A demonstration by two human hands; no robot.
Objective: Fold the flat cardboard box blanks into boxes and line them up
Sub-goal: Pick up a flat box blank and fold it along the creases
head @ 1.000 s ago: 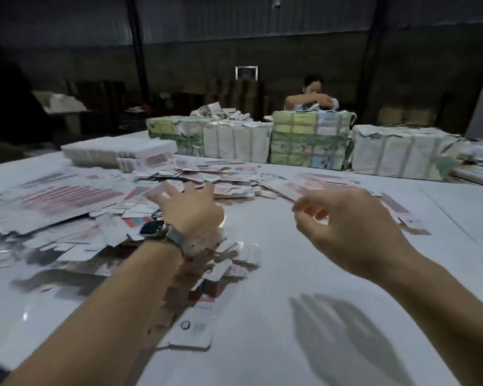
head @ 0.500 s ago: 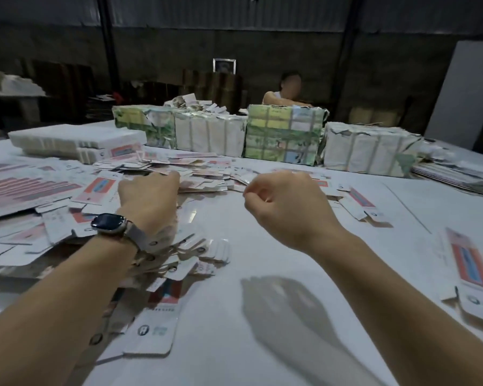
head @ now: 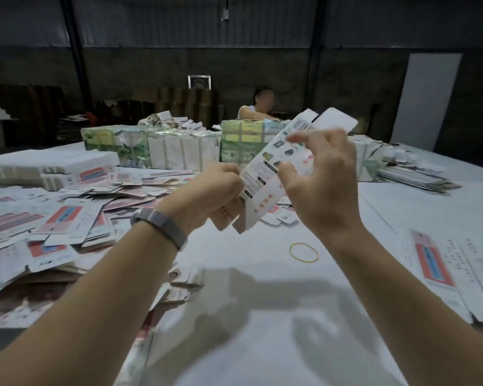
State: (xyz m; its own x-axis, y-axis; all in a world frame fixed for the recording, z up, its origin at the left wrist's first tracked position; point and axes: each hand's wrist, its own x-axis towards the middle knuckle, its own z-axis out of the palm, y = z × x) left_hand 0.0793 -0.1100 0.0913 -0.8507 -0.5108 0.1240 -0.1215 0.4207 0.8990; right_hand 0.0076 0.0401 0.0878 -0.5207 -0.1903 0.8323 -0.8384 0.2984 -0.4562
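Now my left hand pinches the box blank at its lower edge, my right hand curls round its twelve-o'clock half — held above the table. I should squeeze opposite creases evenly — no crumpling.

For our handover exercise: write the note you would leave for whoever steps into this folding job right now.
Left hand grips the lower end of one box blank; right hand pinches its middle, holding it tilted above the table. Loose pile of flat blanks lies to the left, a yellow rubber band just below the hands. No folded box or line-up is visible. Left: fold this blank, then the pile, and line them up.
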